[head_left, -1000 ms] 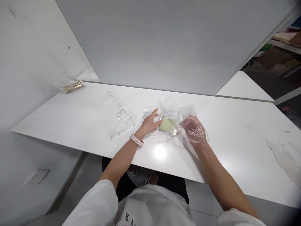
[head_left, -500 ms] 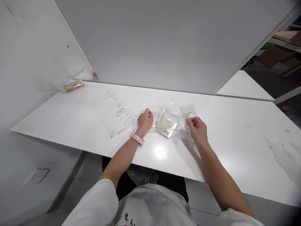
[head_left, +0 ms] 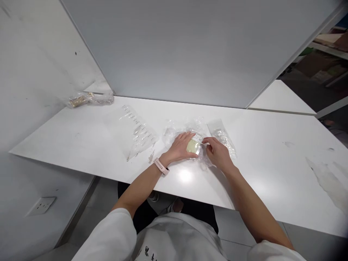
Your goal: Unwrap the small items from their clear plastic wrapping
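Viewing from the head: packet flat on crumpled plastic wrap over the table, left hand spread across its left side, right hand with fingertips gathered at its right edge, whether pinching it cannot tell. Judged light, thin, bendable and slick, so best held by opposite edges. Room for moving lies rightward past the clear bag, the table's front edge being near

White short-sleeved shirt with small dark markings on the front, black bottoms, and a pale pink, slotted band around the left wrist.
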A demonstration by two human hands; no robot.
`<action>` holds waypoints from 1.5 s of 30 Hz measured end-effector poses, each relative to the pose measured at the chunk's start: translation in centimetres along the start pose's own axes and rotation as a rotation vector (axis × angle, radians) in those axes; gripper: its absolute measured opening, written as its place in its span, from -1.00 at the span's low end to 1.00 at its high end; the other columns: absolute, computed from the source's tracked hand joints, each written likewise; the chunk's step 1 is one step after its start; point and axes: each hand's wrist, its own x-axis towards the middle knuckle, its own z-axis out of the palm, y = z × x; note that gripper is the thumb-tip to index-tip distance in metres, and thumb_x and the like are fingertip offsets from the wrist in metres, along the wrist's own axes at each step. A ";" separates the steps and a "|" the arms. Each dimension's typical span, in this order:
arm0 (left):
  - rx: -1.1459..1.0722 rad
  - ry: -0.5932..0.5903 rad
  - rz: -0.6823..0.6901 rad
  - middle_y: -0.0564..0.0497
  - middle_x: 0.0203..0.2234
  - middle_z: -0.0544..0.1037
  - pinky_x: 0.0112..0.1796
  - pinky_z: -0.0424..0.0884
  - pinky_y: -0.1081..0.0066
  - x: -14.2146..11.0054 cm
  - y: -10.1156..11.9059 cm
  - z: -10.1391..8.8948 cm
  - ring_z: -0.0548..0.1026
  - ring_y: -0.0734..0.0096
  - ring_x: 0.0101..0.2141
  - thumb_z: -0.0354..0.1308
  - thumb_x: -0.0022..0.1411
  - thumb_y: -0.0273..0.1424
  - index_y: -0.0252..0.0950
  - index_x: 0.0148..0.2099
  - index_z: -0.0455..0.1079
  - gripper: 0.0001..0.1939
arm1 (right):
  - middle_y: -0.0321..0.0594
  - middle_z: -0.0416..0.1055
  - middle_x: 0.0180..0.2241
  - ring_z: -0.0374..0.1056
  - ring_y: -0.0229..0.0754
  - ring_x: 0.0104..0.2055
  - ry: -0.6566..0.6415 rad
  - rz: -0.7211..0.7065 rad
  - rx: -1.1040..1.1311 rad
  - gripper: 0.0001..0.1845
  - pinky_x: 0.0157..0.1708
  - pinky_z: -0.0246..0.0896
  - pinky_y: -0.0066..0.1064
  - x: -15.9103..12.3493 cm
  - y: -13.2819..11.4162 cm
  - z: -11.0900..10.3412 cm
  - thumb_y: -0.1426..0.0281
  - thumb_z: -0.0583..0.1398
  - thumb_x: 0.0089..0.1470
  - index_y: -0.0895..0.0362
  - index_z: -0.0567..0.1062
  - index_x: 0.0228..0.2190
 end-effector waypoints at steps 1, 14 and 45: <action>0.005 -0.054 -0.026 -0.19 0.41 0.04 0.31 -0.03 0.01 0.0 0.1 0.3 -0.04 -0.03 0.39 0.30 0.12 0.00 -0.23 0.40 0.03 -0.06 | -0.19 0.47 0.05 0.43 -0.17 -0.30 -0.043 0.034 -0.063 -0.59 -0.40 0.19 -0.34 0.2 -0.1 -0.1 0.52 -0.01 0.13 0.06 0.49 -0.07; 0.109 -0.160 0.009 0.08 0.31 0.31 0.30 -0.21 -0.19 -0.1 -0.4 -1.7 0.04 0.01 0.38 0.05 0.04 -0.69 -0.18 -0.28 0.55 -0.64 | 0.02 0.46 0.01 0.44 -0.04 -0.25 -0.275 0.236 -0.496 -0.57 -0.44 0.04 -0.33 3.0 -0.4 -2.0 0.53 -0.02 0.15 0.19 0.52 -0.05; 0.044 -0.053 -0.300 0.06 -0.56 0.42 -0.40 0.15 0.37 -0.5 0.3 -2.9 0.35 0.37 -0.50 0.20 0.10 -0.32 -0.24 -0.50 0.30 -0.80 | -0.11 0.45 -0.12 0.39 -0.14 -0.23 -0.201 0.070 -0.048 -0.52 -0.33 0.24 -0.35 0.5 -1.3 -0.9 0.33 0.23 0.13 0.11 0.41 0.09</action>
